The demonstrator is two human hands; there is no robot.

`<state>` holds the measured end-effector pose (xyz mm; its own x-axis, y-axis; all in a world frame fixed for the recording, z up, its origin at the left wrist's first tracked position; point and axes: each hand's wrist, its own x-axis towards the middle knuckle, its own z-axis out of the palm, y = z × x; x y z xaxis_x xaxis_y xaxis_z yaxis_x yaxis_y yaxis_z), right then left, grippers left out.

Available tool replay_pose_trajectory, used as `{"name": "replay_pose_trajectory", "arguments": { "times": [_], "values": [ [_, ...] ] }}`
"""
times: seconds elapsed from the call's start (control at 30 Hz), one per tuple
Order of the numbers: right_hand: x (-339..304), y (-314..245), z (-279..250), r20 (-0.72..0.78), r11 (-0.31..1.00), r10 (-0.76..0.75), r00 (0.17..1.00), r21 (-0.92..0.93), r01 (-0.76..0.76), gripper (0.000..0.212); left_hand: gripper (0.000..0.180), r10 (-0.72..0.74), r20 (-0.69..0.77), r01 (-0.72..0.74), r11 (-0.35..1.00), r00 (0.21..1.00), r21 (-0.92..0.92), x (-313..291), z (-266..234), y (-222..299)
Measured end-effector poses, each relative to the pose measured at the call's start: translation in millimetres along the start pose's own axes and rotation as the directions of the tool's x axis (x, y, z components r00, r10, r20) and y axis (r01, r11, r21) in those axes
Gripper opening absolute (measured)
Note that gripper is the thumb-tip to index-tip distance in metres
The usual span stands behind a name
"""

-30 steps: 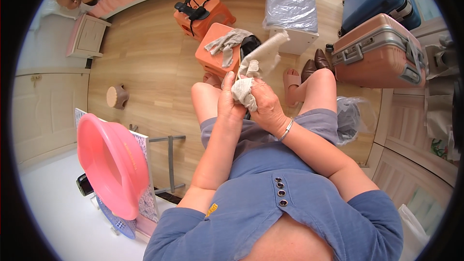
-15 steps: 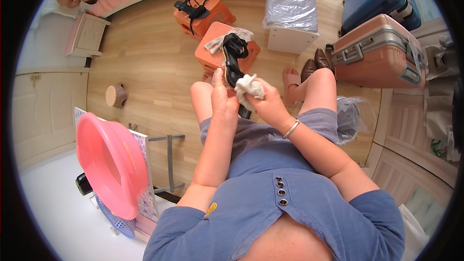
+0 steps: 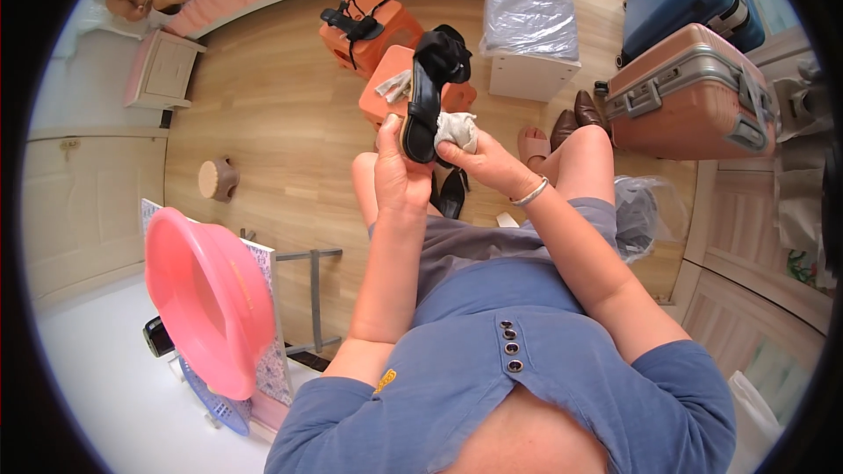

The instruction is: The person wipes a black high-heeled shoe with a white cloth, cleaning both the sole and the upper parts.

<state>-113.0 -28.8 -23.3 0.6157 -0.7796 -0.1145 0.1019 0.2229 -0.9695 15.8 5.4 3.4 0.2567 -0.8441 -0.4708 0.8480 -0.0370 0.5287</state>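
My left hand is closed around the toe end of a black sandal, holding it up in front of my knees. The sandal's strapped heel end points away from me. In my right hand is a bunched white cloth, pressed against the side of the sandal's toe. Just beyond, an orange stool carries a pale cloth or glove. Another black strappy sandal rests on a farther orange stool. Black footwear shows below the hands, partly hidden.
To my left a pink basin leans by a folding table. A plastic-wrapped box seat and two suitcases, pink and blue, stand right. Brown shoes sit near my right foot. A person is on the bed, far left.
The sandal has come up and turned so its top strap shows more. My right hand's cloth has shifted lower along the toe's side.
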Motion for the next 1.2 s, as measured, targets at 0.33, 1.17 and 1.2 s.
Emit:
{"name": "replay_pose_trajectory", "arguments": {
  "times": [0.33,1.17,1.2],
  "values": [
    [-5,-2,-4,-0.016,0.805,0.337,0.941,0.524,-0.28,0.024,0.035,-0.081,-0.119,0.075,0.995,0.989,-0.061,3,-10,-2],
    [-12,-60,-32,0.184,0.935,0.355,0.917,-0.066,-0.349,0.028,0.081,-0.36,0.436,0.269,0.928,0.825,0.259,28,-60,10],
    [-11,-63,-28,0.183,0.935,0.354,0.917,-0.067,-0.348,0.028,0.079,-0.372,0.446,0.27,0.922,0.814,0.277,28,-57,9]
  ]
}}
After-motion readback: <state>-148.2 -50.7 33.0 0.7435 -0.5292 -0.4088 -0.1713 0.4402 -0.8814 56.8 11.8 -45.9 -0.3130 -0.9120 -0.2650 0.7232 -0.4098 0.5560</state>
